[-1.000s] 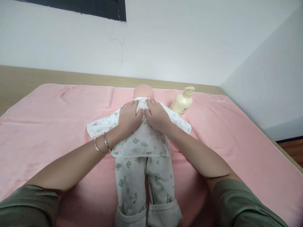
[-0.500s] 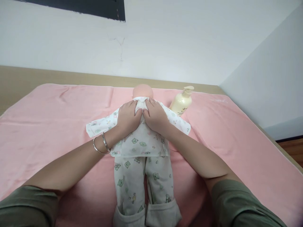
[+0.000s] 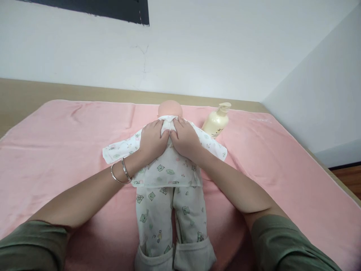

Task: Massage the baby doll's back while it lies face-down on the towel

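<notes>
Now left hand (image 3: 153, 141) and right hand (image 3: 186, 140), spread flat, are seemingly pressing the baby doll's shirt (image 3: 170, 174) near the pink mat's far edge (image 3: 107, 105), next likely needing even pressure.

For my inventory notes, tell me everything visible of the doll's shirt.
The shirt is white, long-sleeved, thin-looking cloth printed with small green animal heads. It is on the doll, sleeves spread to both sides, hem lying over the top of the trousers. The left hand and right hand rest on its upper part, thumbs close together below the collar.
</notes>
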A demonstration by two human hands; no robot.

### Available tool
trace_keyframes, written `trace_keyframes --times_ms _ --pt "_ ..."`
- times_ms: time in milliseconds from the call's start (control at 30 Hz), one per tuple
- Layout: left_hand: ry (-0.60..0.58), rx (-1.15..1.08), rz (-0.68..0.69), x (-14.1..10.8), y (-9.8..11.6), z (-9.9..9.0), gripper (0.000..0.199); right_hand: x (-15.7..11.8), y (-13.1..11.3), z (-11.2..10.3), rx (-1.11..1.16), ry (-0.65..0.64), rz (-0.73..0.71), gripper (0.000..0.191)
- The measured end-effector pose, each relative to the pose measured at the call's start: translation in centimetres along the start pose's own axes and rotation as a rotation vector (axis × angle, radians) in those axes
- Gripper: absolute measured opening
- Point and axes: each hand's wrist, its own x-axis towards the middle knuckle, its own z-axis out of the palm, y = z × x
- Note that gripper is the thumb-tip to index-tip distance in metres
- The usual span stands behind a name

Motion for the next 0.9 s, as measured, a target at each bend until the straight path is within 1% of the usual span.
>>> trace_keyframes --times_ms 100,200,267,333,500,600,667,767,833,900 --pt "-0.026 0.057 0.036 -0.6 0.9 -0.5 0.043 0.3 0.2 -0.4 -0.004 -0.025 -0.006 0.055" --pt "-0.030 0.093 0.104 -1.4 1.9 -1.0 0.043 0.7 0.5 -1.1 -0.017 -0.084 -0.036 0.051" --pt "-0.030 0.088 0.117 -1.7 2.1 -1.1 0.042 0.8 0.6 -1.3 -0.041 -0.115 -0.052 0.049" --pt "-0.049 0.056 0.098 -1.4 1.9 -1.1 0.041 0.6 0.4 -1.4 -0.076 -0.115 -0.060 0.049" --pt "-0.114 -0.001 -0.024 0.4 0.8 -1.0 0.036 -1.2 -1.0 -1.6 -0.142 -0.026 -0.092 0.047" --pt "-0.116 0.017 -0.045 0.7 0.7 -1.2 0.029 -1.3 -1.3 -2.1 -0.116 -0.048 -0.069 0.043" --pt "-0.097 0.060 -0.008 0.2 1.0 -1.5 0.029 -0.8 -0.8 -2.2 -0.088 -0.088 -0.034 0.040" --pt "-0.061 0.202 0.089 -1.1 1.6 -1.9 0.033 0.4 0.1 -2.1 -0.087 -0.126 -0.004 0.043" --pt "-0.045 0.284 0.149 -1.9 1.9 -2.1 0.037 0.7 0.4 -1.9 -0.113 -0.125 0.007 0.041" --pt "-0.050 0.306 0.164 -2.0 2.0 -2.3 0.036 0.3 0.2 -1.7 -0.143 -0.104 -0.003 0.040"
